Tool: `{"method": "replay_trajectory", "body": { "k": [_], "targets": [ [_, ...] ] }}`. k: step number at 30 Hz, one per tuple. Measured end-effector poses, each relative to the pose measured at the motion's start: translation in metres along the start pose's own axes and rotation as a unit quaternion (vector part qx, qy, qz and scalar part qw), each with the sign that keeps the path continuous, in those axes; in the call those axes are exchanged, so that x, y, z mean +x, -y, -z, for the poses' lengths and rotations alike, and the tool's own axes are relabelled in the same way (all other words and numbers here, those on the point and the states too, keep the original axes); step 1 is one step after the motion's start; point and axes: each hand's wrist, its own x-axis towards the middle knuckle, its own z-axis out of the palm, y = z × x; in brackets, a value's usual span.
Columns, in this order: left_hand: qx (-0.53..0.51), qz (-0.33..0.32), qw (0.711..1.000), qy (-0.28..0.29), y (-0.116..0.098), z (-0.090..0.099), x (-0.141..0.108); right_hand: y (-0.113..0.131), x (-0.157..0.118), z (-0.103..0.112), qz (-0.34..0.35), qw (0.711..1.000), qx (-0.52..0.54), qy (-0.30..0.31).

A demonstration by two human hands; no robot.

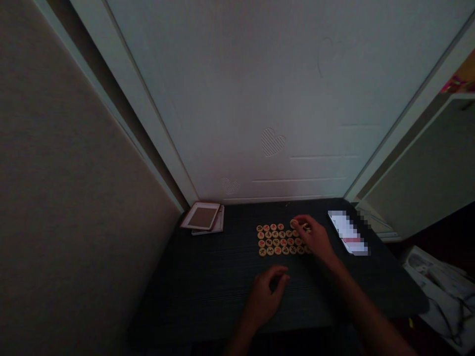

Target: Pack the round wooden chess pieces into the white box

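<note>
Several rows of round wooden Chinese chess pieces [276,243], marked with red or dark characters, lie on the dark table [208,277]. My right hand [312,237] is over the right end of the rows, its fingertips pinching one Chinese chess piece [293,223] at the gap in the back row. Part of the right-hand pieces is hidden behind this hand. Nearer to me, my left hand [267,291] hovers just in front of the rows. Its fingers curve, with a gap between thumb and forefinger and nothing visible in them.
At the table's back left sit two shallow, pale-rimmed trays or box halves [202,217], one overlapping the other. A lit phone [347,232], partly pixelated, lies on the right. Behind the table rises a white panel [237,99] with heart patterns. Papers and cables [438,287] are lower right.
</note>
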Motion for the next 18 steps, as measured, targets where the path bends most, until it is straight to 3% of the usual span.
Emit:
{"method": "replay_trajectory", "body": {
  "k": [3, 6, 11, 18],
  "targets": [
    [-0.003, 0.0, 1.0, -0.008, 0.001, 0.0, 0.0, -0.01, 0.039, -0.006, 0.024, 0.998, -0.037, 0.036],
    [-0.002, 0.007, 1.0, -0.008, 0.001, 0.001, -0.001, -0.018, 0.056, -0.015, 0.048, 0.993, -0.07, 0.082],
    [0.011, 0.006, 1.0, -0.003, 0.002, 0.002, -0.002, -0.028, 0.061, -0.027, 0.073, 0.983, -0.123, 0.112],
    [0.016, 0.003, 1.0, -0.003, 0.001, 0.002, -0.002, -0.035, 0.058, -0.033, 0.096, 0.978, -0.153, 0.107]
  ]
}}
